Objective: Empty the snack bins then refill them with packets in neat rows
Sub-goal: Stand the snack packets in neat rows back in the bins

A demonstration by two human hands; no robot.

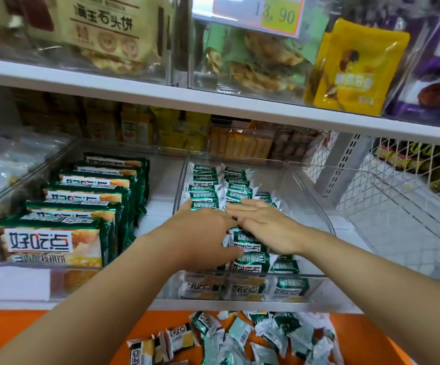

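Both grips apart: left hand (200, 233), right hand (263, 227) flat on packets (205, 185), clear bin (313, 285), white shelf (266, 306); orange surface (29, 327) below.

Item one, as I see it: centre clear bin (316, 196), holding small green-and-white packets (205, 192) standing in two long rows and a shorter third on the right.
Item two: left clear bin (29, 177), large green packs (82, 204) upright in one row, front to back.
Item three: loose small packets (240, 338), heaped at bottom centre.
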